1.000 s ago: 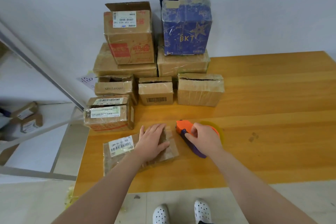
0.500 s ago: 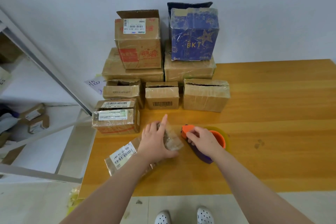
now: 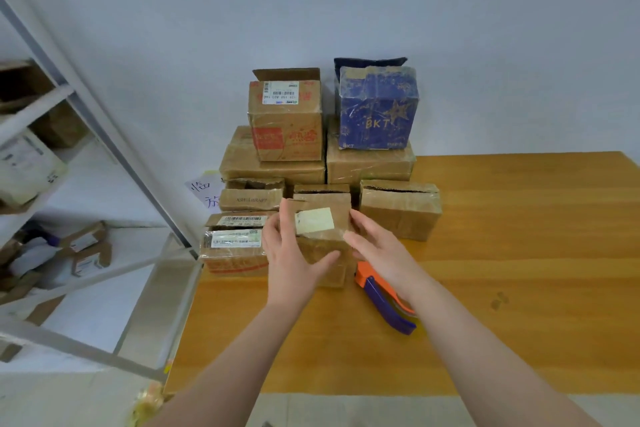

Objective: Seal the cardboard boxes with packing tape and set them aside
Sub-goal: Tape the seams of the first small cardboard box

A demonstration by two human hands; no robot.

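I have a small brown cardboard box point(image 3: 320, 246) held up on end between my two hands, at the front left of the yellow-brown wooden bench point(image 3: 519, 253). A pale rectangular label point(image 3: 314, 220) on it faces me. My left hand point(image 3: 294, 263) grips its left side, fingers running up the edge and thumb lying across the lower front. My right hand point(image 3: 381, 250) holds the right side, thumb on the front face and fingers round the far edge. I cannot tell whether the box's bottom edge touches the bench or hangs just above it.

The orange and purple plastic tape dispenser point(image 3: 379, 298) lies on the bench just right of the box, partly under my right wrist, with neither hand on it.

Behind the box, more cardboard boxes are stacked against the pale wall. Among them, a blue box printed BKT point(image 3: 377, 111) and a brown box with red print point(image 3: 285, 125) sit on top, and a low brown box with a torn top point(image 3: 400, 211) stands to the right. A white metal shelf rack point(image 3: 86, 114) stands to the left of the bench.
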